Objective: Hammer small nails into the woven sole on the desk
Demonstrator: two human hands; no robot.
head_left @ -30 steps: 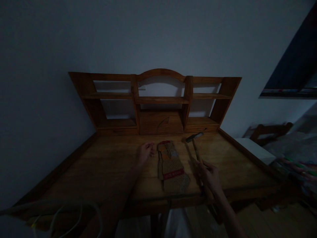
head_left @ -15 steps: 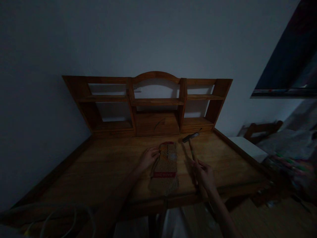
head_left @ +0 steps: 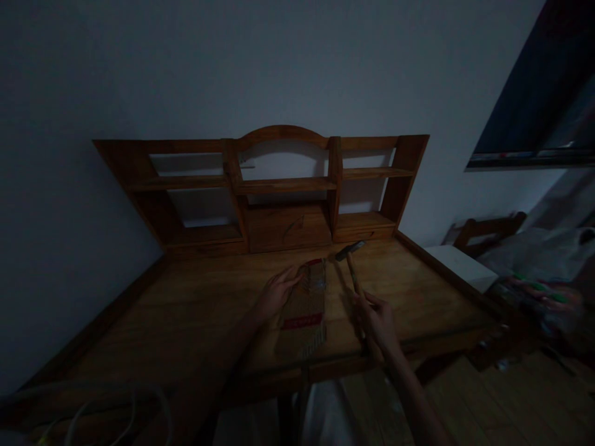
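Cardboard piece (head_left: 303,303): on desk (head_left: 199,291), between the hands; long axis roughly near–far.
Left hand (head_left: 273,295): nearer hand; fingers extended over cardboard's far left edge; cannot tell whether they pinch it.
Right hand (head_left: 377,319): fingers clamped on hammer (head_left: 355,277) handle; cardboard lies left.
Hammer axis: near right to far left; head at far end, right of cardboard.

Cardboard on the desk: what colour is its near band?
The band is red; the head view shows it best.
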